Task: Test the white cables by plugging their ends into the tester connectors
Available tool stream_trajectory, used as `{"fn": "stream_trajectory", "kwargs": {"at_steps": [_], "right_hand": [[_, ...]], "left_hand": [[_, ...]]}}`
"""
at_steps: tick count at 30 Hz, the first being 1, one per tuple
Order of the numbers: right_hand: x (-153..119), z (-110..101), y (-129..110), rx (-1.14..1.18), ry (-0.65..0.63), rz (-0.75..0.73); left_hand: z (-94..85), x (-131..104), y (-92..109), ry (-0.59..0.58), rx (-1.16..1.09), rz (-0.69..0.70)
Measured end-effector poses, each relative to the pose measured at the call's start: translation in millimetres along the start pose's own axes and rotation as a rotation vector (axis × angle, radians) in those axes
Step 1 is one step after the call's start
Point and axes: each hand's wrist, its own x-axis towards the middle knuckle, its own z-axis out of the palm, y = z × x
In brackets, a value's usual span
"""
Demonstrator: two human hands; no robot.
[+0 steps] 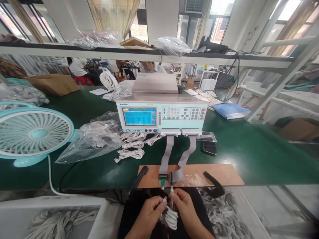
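Green tabletop (261, 162) is bearing white benchtop tester (159, 114), screen glowing blue; teal fan (38, 133) is standing at left. Overhead shelf (59, 53) is spanning bench, curtained windows showing behind. Two grey ribbon cables (166, 154) are running from tester to brown board (221, 174) at near edge. Coiled white cable (171, 219) is sitting between hands, over lap. Left hand (151, 211) is pinching one plug (164, 199), thumb and fingers closed. Right hand (185, 206) is pinching second plug (171, 190) against black connector (171, 178); whether fully seated, cannot tell.
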Motion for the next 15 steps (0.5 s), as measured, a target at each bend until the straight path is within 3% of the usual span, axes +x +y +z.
{"fn": "stream_trajectory", "kwargs": {"at_steps": [3,5,8,15], "right_hand": [[2.4,3.1,-0.4,0.104,0.019,0.075],[3.7,4.1,0.0,0.122,0.028,0.098],[3.9,3.3,0.7,0.081,0.037,0.108],[3.7,-0.3,-1.8,0.030,0.019,0.093]], "left_hand": [[-6.6,2.4,3.3,-0.072,-0.023,0.006],[-6.3,5.1,3.5,-0.057,-0.063,0.038],[0.0,8.2,0.7,0.034,-0.117,0.085],[10.8,12.1,-13.2,0.220,-0.280,0.038]]}}
